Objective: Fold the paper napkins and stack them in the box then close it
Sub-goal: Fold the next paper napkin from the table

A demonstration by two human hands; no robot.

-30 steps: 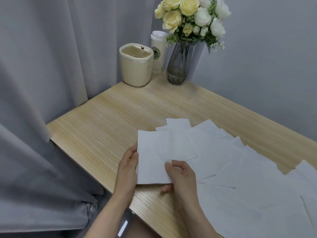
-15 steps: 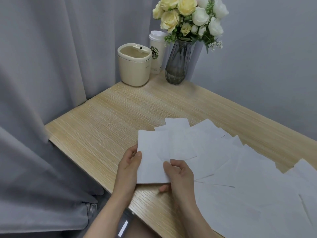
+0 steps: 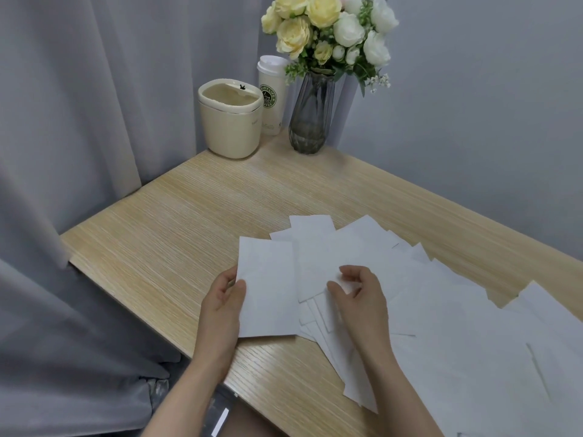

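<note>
White paper makes up the folded napkin [image 3: 268, 288], which lies at the near edge of the bench [image 3: 176, 234], just left of the loose pile of napkins [image 3: 457, 326]. Its left edge is pinched by the left hand [image 3: 222, 302], thumb on top and fingers [image 3: 227, 276] curled beneath. Just to the right of the folded napkin, the right hand [image 3: 359, 294] is set on the pile, its fingers curled and its fingertips nipping the top sheet.

Several things could go wrong from here. The sheets overlap loosely, so two could be lifted together by the right hand and folded as one. Thin paper pinched at one edge could be torn or creased askew if it is pulled while pinned under its neighbours. The folded napkin overhangs the bench edge a little and is held at one side only, so it could spring open or slide off toward the lap. No box for the stack can be made out in view; beyond the napkins a cream bin [image 3: 230, 118], a cup [image 3: 272, 93] and a vase [image 3: 310, 115] of flowers stand at the far corner, so the finished pieces may be left to scatter.

Compared with a second ago, the right hand has been taken off the folded napkin's lower edge and moved right onto the pile. The left hand's pinch is unchanged.
</note>
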